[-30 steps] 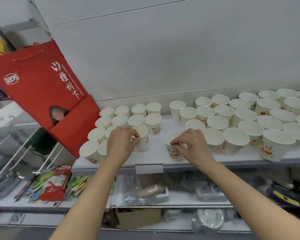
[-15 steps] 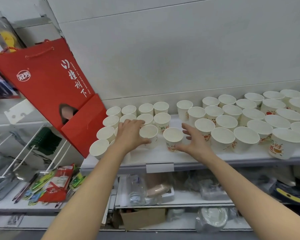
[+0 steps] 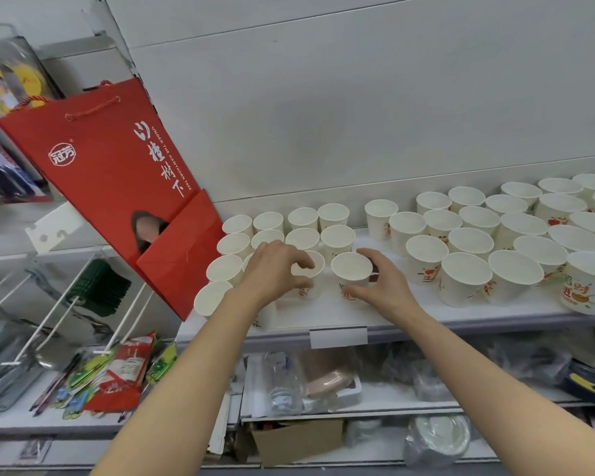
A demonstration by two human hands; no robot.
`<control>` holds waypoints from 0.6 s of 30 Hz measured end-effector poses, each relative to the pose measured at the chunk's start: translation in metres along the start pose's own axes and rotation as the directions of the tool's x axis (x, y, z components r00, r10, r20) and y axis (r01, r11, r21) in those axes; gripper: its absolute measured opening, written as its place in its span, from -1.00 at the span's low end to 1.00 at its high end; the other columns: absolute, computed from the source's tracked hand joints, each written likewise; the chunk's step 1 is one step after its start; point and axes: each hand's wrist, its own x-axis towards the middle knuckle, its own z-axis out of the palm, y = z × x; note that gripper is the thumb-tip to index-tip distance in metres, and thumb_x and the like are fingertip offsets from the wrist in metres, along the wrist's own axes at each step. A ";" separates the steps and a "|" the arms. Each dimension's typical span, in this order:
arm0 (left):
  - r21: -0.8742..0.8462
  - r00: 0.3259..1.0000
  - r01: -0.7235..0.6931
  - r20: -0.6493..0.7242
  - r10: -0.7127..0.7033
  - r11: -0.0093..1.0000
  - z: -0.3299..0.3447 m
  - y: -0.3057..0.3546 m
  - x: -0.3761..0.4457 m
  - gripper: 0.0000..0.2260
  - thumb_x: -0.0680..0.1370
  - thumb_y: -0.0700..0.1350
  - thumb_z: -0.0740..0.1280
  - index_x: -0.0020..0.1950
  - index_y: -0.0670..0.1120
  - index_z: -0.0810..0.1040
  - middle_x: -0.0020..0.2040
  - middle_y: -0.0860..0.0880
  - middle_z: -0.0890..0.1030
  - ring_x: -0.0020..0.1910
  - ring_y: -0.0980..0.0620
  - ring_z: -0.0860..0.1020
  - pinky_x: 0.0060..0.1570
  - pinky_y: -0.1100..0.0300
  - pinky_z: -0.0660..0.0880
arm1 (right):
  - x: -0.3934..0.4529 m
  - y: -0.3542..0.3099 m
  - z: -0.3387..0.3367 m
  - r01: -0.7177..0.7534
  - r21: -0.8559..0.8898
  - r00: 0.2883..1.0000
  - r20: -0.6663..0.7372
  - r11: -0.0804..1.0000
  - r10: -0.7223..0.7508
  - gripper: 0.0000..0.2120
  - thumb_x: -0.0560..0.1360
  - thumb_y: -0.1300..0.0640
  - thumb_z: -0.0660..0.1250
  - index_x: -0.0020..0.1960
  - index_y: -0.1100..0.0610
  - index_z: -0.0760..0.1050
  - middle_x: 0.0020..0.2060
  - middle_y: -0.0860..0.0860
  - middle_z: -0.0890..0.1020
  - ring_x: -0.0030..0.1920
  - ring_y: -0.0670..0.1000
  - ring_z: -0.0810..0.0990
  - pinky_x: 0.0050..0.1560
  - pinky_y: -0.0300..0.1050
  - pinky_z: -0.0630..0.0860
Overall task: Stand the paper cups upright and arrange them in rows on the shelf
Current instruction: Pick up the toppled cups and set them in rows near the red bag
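Observation:
Several white paper cups stand upright on the white shelf [image 3: 323, 316]. A tidy block of rows [image 3: 268, 223] fills the left end, and a looser cluster [image 3: 464, 278] fills the right. My left hand [image 3: 275, 274] grips one cup [image 3: 315, 269] at the block's right edge, fingers over its rim and thumb on its side. Right beside it stands another cup [image 3: 351, 267], and my right hand [image 3: 378, 285] curls round that one from the right. Both cups are upright and almost touch each other.
A red paper gift bag [image 3: 117, 173] leans against the shelf's left end, touching the leftmost cups. A bare strip of shelf runs along the front edge above a label holder [image 3: 337, 336]. Lower shelves hold packets [image 3: 124, 376], plastic-wrapped goods and a cardboard box [image 3: 299, 441].
My right hand has carried its cup from the shelf's front edge back and left, next to the cup in my left hand. My left hand has stayed on its cup.

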 end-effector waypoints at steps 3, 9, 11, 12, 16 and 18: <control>0.089 0.999 -0.040 0.024 0.038 0.995 -0.005 -0.014 0.000 -0.76 0.40 0.15 0.48 0.03 0.16 0.63 -0.05 0.15 0.59 0.03 0.05 0.44 -0.06 0.16 0.18 | 0.003 0.003 0.000 -0.030 0.012 0.999 -0.010 0.999 0.030 -0.29 0.29 0.12 0.56 0.36 0.03 0.33 0.20 -0.09 0.47 0.13 -0.04 0.46 0.11 -0.21 0.41; 0.208 0.997 -0.081 0.029 0.077 0.975 0.004 -0.016 0.004 -0.91 0.50 0.05 0.39 -0.04 0.12 0.66 -0.09 0.13 0.64 0.02 0.01 0.46 0.02 0.12 0.28 | 0.001 -0.003 0.010 -0.024 0.075 1.000 -0.017 0.997 0.025 -0.38 0.30 0.16 0.54 0.27 0.01 0.34 0.12 -0.12 0.51 0.12 -0.06 0.49 0.16 -0.20 0.45; 0.200 0.997 -0.067 -0.015 0.072 0.978 0.011 -0.020 0.005 -0.91 0.48 0.04 0.40 -0.04 0.12 0.65 -0.05 0.13 0.63 0.05 0.00 0.46 0.06 0.11 0.30 | 0.000 -0.004 0.013 -0.004 0.079 1.000 -0.017 0.997 0.005 -0.39 0.31 0.16 0.53 0.28 0.01 0.35 0.15 -0.13 0.51 0.13 -0.08 0.49 0.20 -0.18 0.45; 0.179 0.997 -0.055 -0.048 0.064 0.982 0.014 -0.022 0.005 -0.87 0.46 0.05 0.43 -0.01 0.12 0.64 0.03 0.13 0.61 0.11 0.00 0.45 0.10 0.10 0.30 | 0.001 -0.004 0.014 -0.002 0.080 1.000 -0.020 0.997 0.004 -0.38 0.31 0.16 0.53 0.30 0.01 0.34 0.17 -0.12 0.51 0.16 -0.08 0.48 0.22 -0.17 0.44; 0.098 1.000 -0.014 -0.014 0.015 0.995 0.020 -0.023 0.005 -0.28 0.35 0.20 0.48 0.44 0.04 0.36 0.53 0.00 0.24 0.50 -0.02 0.17 0.43 0.07 0.12 | 0.002 -0.003 0.018 -0.045 0.088 0.999 0.008 0.995 0.044 -0.12 0.32 0.10 0.54 0.50 0.09 0.13 0.42 -0.09 0.31 0.38 -0.10 0.30 0.35 -0.20 0.26; 0.146 0.992 -0.023 0.129 0.004 0.989 0.020 -0.021 0.010 -0.10 0.38 0.25 0.44 0.57 -0.02 0.09 0.60 -0.03 -0.01 0.56 0.01 -0.02 0.50 0.04 -0.04 | 0.003 -0.007 0.022 -0.035 0.086 0.999 0.028 0.996 0.033 -0.09 0.34 0.09 0.53 0.52 0.05 0.07 0.44 -0.16 0.27 0.40 -0.15 0.26 0.33 -0.29 0.24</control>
